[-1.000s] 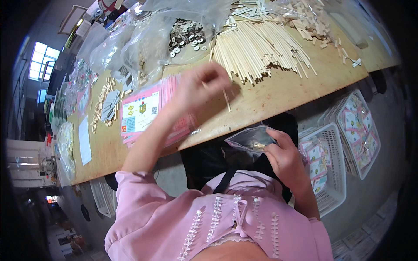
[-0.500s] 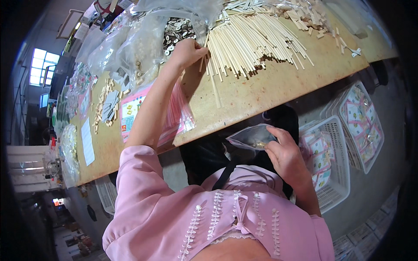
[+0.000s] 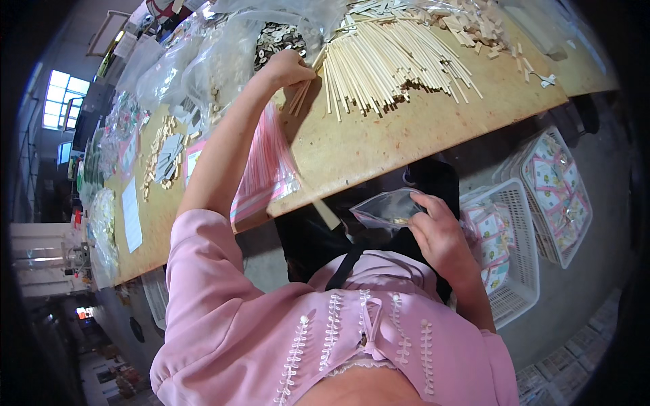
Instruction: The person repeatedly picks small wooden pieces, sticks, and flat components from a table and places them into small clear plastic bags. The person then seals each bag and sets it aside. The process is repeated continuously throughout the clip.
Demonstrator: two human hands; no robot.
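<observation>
My left hand (image 3: 288, 68) is closed at the left edge of a fanned pile of thin pale wooden sticks (image 3: 379, 64). A few sticks (image 3: 298, 99) poke out below its fingers. My right hand (image 3: 440, 230), in front of the table, pinches the rim of a clear plastic bag (image 3: 386, 208). Small yellowish pieces show inside that bag, too small to make out. A single pale stick (image 3: 327, 214) appears just past the table's front edge, blurred. Under my left forearm lies a stack of pink-edged plastic bags (image 3: 264, 169).
Dark round discs (image 3: 281, 37) lie beyond my left hand, beside large clear plastic bags (image 3: 223, 64). Small wooden blocks (image 3: 474, 30) are heaped at the far right, grey pieces (image 3: 169, 159) at the left. White baskets (image 3: 525, 271) of filled packets stand right of the table.
My left hand has drawn a few sticks slightly left, off the pile. One stick that lay on the table has slid toward me past the front edge. My right hand keeps the bag.
</observation>
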